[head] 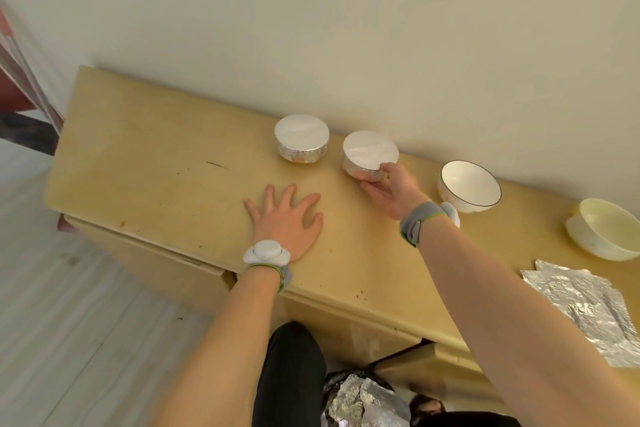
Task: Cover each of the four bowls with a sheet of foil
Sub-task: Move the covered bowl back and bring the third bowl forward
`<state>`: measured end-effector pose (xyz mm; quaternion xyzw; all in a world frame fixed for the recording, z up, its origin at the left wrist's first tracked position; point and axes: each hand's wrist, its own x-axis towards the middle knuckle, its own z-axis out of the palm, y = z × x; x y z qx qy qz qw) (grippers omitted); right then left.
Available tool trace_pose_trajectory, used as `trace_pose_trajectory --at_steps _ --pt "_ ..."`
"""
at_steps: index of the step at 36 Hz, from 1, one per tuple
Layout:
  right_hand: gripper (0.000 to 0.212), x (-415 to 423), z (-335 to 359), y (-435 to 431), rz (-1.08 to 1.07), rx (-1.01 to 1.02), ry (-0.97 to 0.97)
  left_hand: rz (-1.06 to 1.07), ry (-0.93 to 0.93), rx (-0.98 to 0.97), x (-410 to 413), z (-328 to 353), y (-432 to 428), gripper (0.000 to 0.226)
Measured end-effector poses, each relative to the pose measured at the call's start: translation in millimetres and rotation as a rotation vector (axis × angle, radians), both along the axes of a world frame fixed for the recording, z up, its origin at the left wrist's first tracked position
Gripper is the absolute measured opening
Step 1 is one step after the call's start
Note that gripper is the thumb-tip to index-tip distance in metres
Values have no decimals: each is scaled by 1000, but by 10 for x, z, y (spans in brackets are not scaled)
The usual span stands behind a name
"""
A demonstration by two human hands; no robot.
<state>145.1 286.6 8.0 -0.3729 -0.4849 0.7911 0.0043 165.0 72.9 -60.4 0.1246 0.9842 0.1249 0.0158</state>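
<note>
A plain cream wall [346, 28] rises behind a light wooden desk [156, 166], whose scuffed, marked top butts against it. Drawer fronts [156, 263] show below its front edge. Pale grey wood-grain floor [52, 322] lies at the left, beside a blurred red striped object [17, 80].

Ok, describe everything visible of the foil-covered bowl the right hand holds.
The foil-covered bowl is round and stands upright on the wooden table near the wall. Silver foil lies flat and fairly smooth over its mouth and is crimped down the side, hiding the bowl itself. The right hand holds its near side, thumb by the rim, fingers curled low. It stands apart from the other covered bowl on one side and the open black-rimmed bowl on the other.
</note>
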Motion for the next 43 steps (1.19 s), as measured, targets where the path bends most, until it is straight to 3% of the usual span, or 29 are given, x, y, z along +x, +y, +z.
trace_pose_trajectory --at_steps 5,10,16,25,28,35,43 --pt "32 124 -3 41 198 79 -59 -12 -5 -10 0 2 7 51" --pt "66 265 -146 122 277 107 -53 -4 -2 -13 -3 2 10 51" --pt "47 593 -337 356 143 46 -17 -8 -1 -42 2 10 -6 51" --pt "71 1033 -354 1035 -89 55 -4 20 -63 -77 -5 67 175 45" --pt "68 1075 -316 1185 -140 39 14 7 -42 -74 54 95 344 44" --pt "55 1057 -267 1295 -147 29 36 -128 -41 -56 320 24 922 50" --pt "44 1066 -317 1348 -142 8 70 -76 -17 -29 368 -4 1043 53"
